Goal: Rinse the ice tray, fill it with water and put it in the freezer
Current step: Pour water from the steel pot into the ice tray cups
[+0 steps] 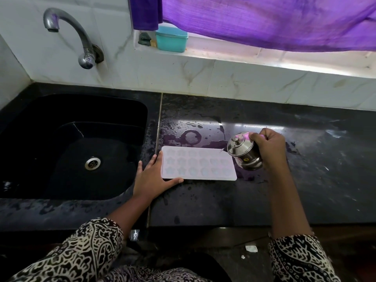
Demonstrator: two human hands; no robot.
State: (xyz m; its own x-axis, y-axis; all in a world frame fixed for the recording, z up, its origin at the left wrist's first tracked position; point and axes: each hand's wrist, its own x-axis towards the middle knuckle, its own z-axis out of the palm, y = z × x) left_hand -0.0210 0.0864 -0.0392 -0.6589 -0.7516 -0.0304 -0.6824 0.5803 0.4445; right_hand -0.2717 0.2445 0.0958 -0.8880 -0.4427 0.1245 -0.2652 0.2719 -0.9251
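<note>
— Where is the tray [198, 162] lying?

— It is lying flat on the black table [305, 190], just right of the sink [132, 119], with its long side running left to right. Its star-like cups are facing up, and the near row is looking a little bluer than the rest.

— What is the left grip [150, 178] doing?

— It is resting open on the table. The fingers are lying straight along the tray's left edge, and the thumb is stretching along its near edge. It is touching the tray, not curling round it.

— And the right grip [268, 147]?

— It is wrapping tightly round a steel pot [244, 153] and holding it tilted to the left, lid knob pointing towards the tray. The pot is hanging over the tray's far right corner. Whether it is touching the tray, I cannot tell. Something thin is showing at its lip, too small to make out.

— Is the table looking wet?

— Yes, drops and a ring of water [191, 137] are shining just behind the tray.

— What else is showing?

— A curved tap [67, 27] is sticking out of the tiled wall above the sink. A teal box [171, 38] is sitting on the sill under a purple curtain [264, 21]. Patterned sleeves [97, 241] are covering both arms.
</note>
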